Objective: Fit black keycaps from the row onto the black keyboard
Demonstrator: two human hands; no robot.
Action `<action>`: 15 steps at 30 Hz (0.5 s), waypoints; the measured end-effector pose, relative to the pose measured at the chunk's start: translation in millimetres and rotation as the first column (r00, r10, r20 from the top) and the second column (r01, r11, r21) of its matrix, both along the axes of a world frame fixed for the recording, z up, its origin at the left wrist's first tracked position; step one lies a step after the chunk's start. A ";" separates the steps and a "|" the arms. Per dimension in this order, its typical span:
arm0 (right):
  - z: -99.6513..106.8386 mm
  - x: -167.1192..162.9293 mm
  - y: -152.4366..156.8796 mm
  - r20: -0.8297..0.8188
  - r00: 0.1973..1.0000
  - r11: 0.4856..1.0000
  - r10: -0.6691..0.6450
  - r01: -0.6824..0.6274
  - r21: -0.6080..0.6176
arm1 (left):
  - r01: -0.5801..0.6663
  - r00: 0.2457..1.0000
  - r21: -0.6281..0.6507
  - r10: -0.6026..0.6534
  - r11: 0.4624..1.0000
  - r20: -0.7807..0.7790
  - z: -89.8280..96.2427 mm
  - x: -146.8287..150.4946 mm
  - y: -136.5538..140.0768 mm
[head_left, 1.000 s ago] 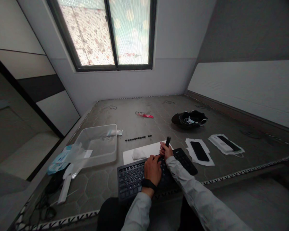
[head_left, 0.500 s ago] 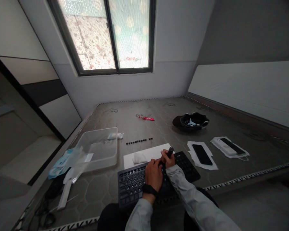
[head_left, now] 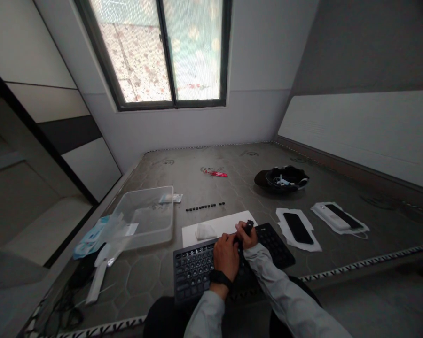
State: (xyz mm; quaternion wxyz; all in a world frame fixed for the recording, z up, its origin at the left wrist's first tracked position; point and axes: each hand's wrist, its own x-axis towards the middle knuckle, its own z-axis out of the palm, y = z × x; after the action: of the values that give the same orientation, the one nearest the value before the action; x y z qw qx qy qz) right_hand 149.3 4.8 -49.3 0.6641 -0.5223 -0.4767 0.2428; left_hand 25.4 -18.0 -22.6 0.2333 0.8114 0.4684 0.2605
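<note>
A black keyboard (head_left: pixel 193 270) lies tilted at the near edge of the bed-like surface, with many keycaps gone on its left part and round switch spots showing. Over its middle is my left hand (head_left: pixel 226 253), fingers bent down and together; what lies under the fingertips is hidden. My right hand (head_left: pixel 246 235) is closed round a short black handle (head_left: pixel 249 226) whose lower end is hidden between the hands. Behind the keyboard, a crumpled white tissue (head_left: pixel 205 231) rests on a white sheet (head_left: pixel 229 223). Small black keycaps (head_left: pixel 200 207) stand in a row farther back.
At left are a clear plastic box (head_left: pixel 151 239), a blue-white packet (head_left: pixel 91 237) and a black cable (head_left: pixel 65 305). To the right lie a phone (head_left: pixel 298 228) on a white cloth, a white power bank (head_left: pixel 333 218) and a dark cap (head_left: pixel 282 179). Farther back is a red wrapper (head_left: pixel 215 172).
The whole view has shifted slightly. The black handle in my right hand has turned a little, its top now looking more upright. My left hand stays in place on the keyboard.
</note>
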 end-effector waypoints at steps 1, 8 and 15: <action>1.1 -0.3 -0.9 0.023 1.000 1.000 0.002 -0.002 -0.002 | -0.001 1.000 -0.001 0.001 1.000 0.000 -0.4 0.2 0.2; 3.9 -3.2 -9.2 0.190 0.981 0.999 0.036 -0.035 -0.005 | -0.021 1.000 0.025 0.022 0.999 -0.012 -4.1 1.5 1.6; 9.1 -8.1 -15.6 0.180 0.981 0.998 0.068 -0.066 -0.015 | -0.050 0.999 0.011 0.050 0.999 -0.003 -2.7 1.2 2.4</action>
State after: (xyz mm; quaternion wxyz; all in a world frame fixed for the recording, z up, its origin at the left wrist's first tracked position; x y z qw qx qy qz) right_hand 141.2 -10.8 -40.2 0.6074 -0.5287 -0.5510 0.2189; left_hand 26.6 -15.6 -25.3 0.2217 0.8011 0.4875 0.2672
